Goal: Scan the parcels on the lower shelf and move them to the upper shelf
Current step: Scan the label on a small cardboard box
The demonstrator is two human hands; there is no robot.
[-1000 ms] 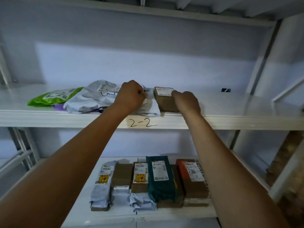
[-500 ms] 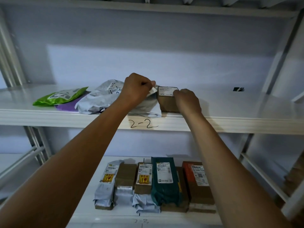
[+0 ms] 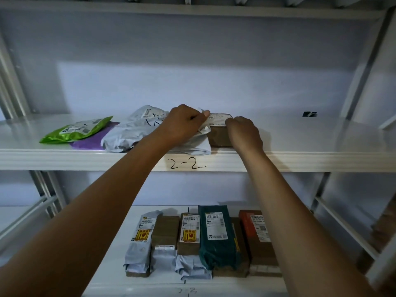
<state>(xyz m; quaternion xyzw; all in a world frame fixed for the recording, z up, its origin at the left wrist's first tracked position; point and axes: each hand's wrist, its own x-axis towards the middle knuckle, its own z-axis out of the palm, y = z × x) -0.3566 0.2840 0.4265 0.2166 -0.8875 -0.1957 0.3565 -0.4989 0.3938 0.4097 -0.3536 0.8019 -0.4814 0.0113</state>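
Note:
On the upper shelf, marked 2-2, a small brown box with a white label stands near the front edge. My right hand grips its right side. My left hand is closed on the white flap of a grey mailer bag that lies just left of the box. A green bag and a purple bag lie further left. On the lower shelf several parcels stand in a row: a grey bag, brown boxes, a dark green bag and an orange-topped box.
White uprights and cross braces frame the shelf on both sides. A small black mark sits far right on the upper shelf. The wall behind is pale.
My left hand has lifted the grey bag's flap and moved right toward the box. My right hand has stayed on the box. The view has shifted a little.

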